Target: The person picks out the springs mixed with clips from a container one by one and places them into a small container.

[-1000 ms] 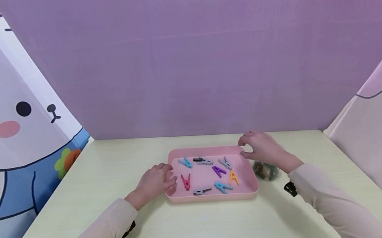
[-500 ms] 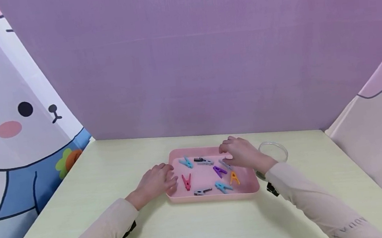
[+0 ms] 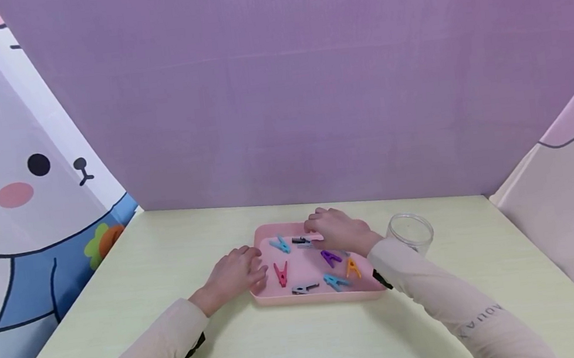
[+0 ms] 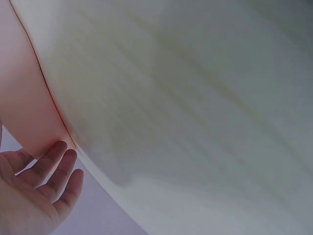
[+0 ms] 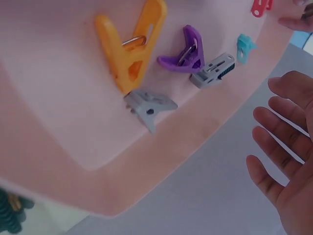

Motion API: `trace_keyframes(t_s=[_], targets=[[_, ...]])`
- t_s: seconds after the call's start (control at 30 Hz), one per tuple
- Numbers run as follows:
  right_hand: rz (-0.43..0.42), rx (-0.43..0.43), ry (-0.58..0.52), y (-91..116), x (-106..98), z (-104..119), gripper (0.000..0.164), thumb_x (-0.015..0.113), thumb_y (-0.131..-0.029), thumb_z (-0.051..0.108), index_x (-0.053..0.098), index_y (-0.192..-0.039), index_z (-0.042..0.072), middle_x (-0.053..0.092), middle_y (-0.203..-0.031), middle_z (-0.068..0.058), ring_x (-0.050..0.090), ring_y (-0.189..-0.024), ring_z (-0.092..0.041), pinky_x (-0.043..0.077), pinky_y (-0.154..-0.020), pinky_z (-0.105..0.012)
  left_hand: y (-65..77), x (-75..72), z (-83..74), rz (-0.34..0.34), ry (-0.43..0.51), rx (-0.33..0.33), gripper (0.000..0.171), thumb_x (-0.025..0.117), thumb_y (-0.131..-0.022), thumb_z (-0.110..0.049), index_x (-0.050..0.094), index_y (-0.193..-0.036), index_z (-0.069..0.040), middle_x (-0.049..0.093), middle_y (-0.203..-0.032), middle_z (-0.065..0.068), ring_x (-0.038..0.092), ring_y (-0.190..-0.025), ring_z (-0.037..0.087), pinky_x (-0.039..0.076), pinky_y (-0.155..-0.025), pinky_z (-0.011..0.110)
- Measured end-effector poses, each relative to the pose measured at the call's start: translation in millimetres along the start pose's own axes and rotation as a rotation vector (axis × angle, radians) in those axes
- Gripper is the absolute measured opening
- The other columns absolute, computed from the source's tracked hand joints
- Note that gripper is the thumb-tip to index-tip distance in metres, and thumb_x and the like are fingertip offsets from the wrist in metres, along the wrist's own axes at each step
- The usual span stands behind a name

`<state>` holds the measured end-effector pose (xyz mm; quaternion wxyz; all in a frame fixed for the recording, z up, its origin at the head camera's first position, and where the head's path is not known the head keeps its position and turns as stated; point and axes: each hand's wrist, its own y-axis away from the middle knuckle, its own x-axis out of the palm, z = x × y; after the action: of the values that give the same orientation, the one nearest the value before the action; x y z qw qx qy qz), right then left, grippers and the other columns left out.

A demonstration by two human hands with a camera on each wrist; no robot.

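Several small spring clips lie apart in a shallow pink tray. Among them are a red clip, purple clip, orange clip and light blue clip. My left hand is at the tray's left wall, its fingers loosely bent at the rim; whether they press on it I cannot tell. Above the tray's back edge my right hand hovers with fingers spread, holding nothing. It partly hides a grey clip with black teeth; another grey clip lies beside the orange one.
A clear round jar stands right of the tray, partly hidden by the right sleeve. A dark green coiled thing shows near the tray's corner in the right wrist view. A purple backdrop rises behind the pale table.
My right hand has moved left, from the tray's right edge to above its back part. More of the clear jar shows now. My left hand has stayed in place.
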<state>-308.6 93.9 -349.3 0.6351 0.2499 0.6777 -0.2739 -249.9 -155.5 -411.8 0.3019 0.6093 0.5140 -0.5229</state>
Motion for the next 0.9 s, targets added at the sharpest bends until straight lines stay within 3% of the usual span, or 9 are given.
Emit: trace_keyframes(t_s=[0.13, 0.47, 0.9], targets=[[0.031, -0.009, 0.014, -11, 4, 2, 0.025, 0.067, -0.082, 0.026, 0.064, -0.105, 0.016, 0.064, -0.100, 0.005, 0.054, -0.092, -0.013, 0.047, -0.082, -0.031, 0.4, -0.7, -0.2, 0.001, 0.002, 0.000, 0.042, 0.061, -0.083, -0.039, 0.060, -0.111, -0.008, 0.062, -0.105, 0.007, 0.058, -0.088, 0.020, 0.052, -0.075, 0.034], [0.006, -0.003, 0.019, -37, 25, 6, 0.022, 0.066, -0.082, 0.023, 0.064, -0.103, 0.016, 0.064, -0.097, 0.005, 0.054, -0.090, -0.012, 0.047, -0.079, -0.029, 0.2, -1.1, -0.6, 0.003, -0.003, -0.006, 0.041, 0.062, -0.083, -0.039, 0.060, -0.110, -0.009, 0.062, -0.103, 0.006, 0.058, -0.087, 0.020, 0.052, -0.075, 0.034], [-0.005, -0.005, 0.019, -46, 34, 9, 0.020, 0.066, -0.082, 0.020, 0.064, -0.101, 0.015, 0.064, -0.096, 0.003, 0.055, -0.091, -0.014, 0.049, -0.079, -0.031, -0.9, 0.1, 1.1, 0.013, -0.003, -0.015, 0.042, 0.061, -0.083, -0.040, 0.060, -0.111, -0.010, 0.062, -0.101, 0.005, 0.057, -0.086, 0.019, 0.052, -0.075, 0.033]])
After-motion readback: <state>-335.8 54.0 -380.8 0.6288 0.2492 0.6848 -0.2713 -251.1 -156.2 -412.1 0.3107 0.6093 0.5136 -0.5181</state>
